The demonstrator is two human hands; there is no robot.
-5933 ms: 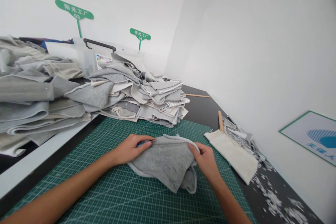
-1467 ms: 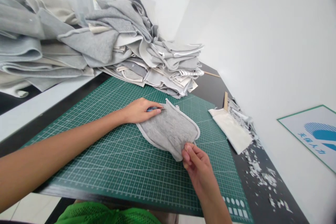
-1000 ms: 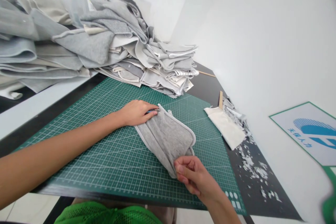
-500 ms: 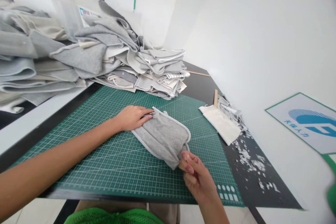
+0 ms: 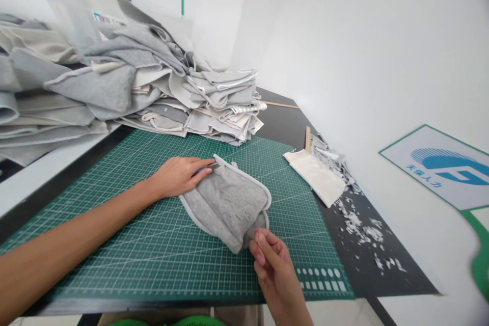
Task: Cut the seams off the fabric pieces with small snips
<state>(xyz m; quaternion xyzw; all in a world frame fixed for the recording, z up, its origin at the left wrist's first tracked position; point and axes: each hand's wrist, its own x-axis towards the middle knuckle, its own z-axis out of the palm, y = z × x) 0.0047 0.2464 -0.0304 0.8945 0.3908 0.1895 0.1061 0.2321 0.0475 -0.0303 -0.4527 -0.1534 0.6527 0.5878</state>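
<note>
My left hand [image 5: 178, 177] grips a small blade [image 5: 206, 167] at the far edge of the grey fleece piece [image 5: 225, 204] on the green cutting mat [image 5: 114, 249]. My right hand [image 5: 273, 265] is narrow at its near corner, hold unclear; keep the cloth flat.

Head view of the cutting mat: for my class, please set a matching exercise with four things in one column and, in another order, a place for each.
Things:
1. Left hand
2. Cream fabric piece
3. White fabric scraps
4. Stack of grey fabric pieces

Places:
A. Piled beyond the far edge of the green cutting mat
B. Scattered on the dark tabletop, right of the mat
C. Over the mat, holding a small metal-tipped tool at the grey bound fabric piece
D. Lying at the mat's right edge

Pairs: 1-C; 2-D; 3-B; 4-A
</note>
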